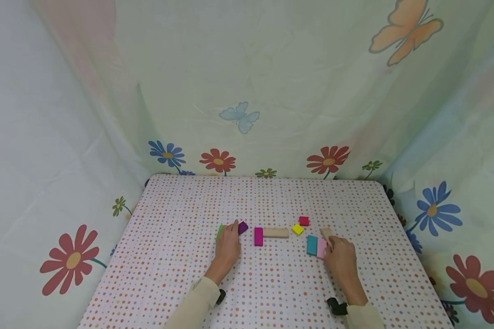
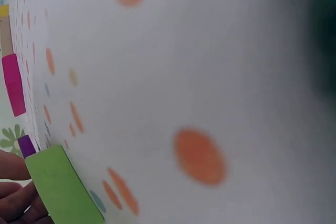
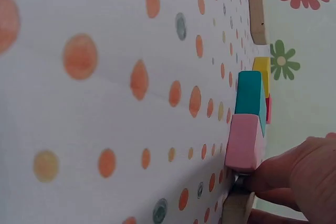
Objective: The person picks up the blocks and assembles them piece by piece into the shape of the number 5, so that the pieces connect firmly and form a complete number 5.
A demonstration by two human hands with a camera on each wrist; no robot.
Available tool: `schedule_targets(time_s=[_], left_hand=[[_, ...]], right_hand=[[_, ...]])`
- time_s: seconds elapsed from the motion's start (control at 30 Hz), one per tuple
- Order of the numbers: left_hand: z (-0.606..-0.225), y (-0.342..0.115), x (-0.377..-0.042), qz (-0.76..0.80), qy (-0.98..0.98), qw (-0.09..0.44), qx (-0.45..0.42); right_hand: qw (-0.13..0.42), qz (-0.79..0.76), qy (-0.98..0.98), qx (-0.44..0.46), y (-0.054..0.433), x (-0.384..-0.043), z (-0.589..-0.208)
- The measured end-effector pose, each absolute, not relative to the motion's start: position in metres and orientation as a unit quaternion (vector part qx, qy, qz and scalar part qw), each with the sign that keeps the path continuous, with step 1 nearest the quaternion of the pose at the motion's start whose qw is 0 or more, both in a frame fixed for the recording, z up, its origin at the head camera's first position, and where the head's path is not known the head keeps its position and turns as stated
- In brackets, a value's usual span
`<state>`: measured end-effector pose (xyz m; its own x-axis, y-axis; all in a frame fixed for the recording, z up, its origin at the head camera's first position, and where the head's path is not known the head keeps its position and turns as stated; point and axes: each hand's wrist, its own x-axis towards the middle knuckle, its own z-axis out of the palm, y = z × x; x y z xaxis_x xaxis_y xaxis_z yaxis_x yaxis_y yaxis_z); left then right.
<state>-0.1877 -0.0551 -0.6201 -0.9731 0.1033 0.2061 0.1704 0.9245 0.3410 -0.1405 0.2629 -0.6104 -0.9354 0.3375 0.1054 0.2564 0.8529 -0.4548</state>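
Observation:
My left hand holds a green block, with much of the block hidden under the hand in the head view. A purple block lies right by its fingertips. My right hand pinches a plain wooden block between thumb and fingers. Touching side by side, a teal block and a pink block lie just left of that hand. In the right wrist view the wooden block sits close beside the pink one.
Between the hands, a magenta block stands against the end of a long wooden block. Farther right are a yellow block and a red block. The dotted tabletop meets a flowered curtain behind.

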Motion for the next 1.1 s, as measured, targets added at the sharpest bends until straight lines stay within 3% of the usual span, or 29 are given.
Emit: schedule_targets(time_s=[0.23, 0.5, 0.97, 1.1], left_hand=[[-0.619, -0.057, -0.182, -0.200, -0.972, 0.101, -0.067], [-0.605, -0.062, -0.160, -0.236, -0.959, 0.119, -0.099], [-0.602, -0.060, -0.131, -0.243, -0.952, 0.047, -0.181], [-0.604, -0.058, -0.126, -0.229, -0.951, 0.044, -0.201]], right_hand=[[0.079, 0.231, -0.956, -0.165, 0.266, -0.142, -0.611], [0.136, 0.218, -0.953, -0.159, 0.267, -0.138, -0.611], [0.161, 0.240, -0.957, -0.014, 0.226, -0.123, -0.592], [0.135, 0.246, -0.960, 0.006, 0.210, -0.119, -0.596]])
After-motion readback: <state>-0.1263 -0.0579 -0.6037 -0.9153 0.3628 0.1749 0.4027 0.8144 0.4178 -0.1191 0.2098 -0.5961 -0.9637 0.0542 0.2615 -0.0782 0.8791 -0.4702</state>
